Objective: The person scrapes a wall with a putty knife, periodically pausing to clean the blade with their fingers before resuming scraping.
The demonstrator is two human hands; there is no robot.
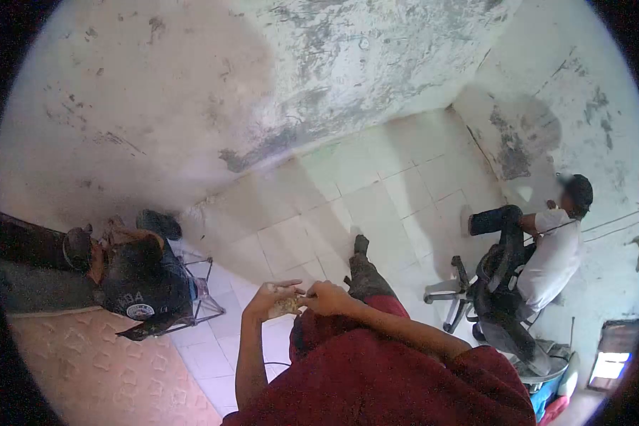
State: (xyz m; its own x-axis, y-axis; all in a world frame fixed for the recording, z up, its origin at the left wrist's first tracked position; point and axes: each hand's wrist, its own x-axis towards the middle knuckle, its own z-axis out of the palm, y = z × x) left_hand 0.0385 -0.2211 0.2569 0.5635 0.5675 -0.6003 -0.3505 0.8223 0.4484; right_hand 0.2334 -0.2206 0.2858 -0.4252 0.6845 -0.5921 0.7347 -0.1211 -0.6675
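At the lower middle, my left hand (268,299) is held palm up with its fingers stretched toward the right. A small yellowish, crumbly material (285,306) lies on it. My right hand (328,298) is beside it, its fingers pressed together at the edge of this material; whether anything is between them is too small to tell. Both hands are in front of my dark red shirt (376,376), above the tiled floor.
A person in dark clothes (138,280) sits at the left by a metal-framed seat (207,291). At the right a person in a white shirt (550,263) sits near a black wheeled chair (461,295). Stained walls (298,71) surround the tiled floor (366,202).
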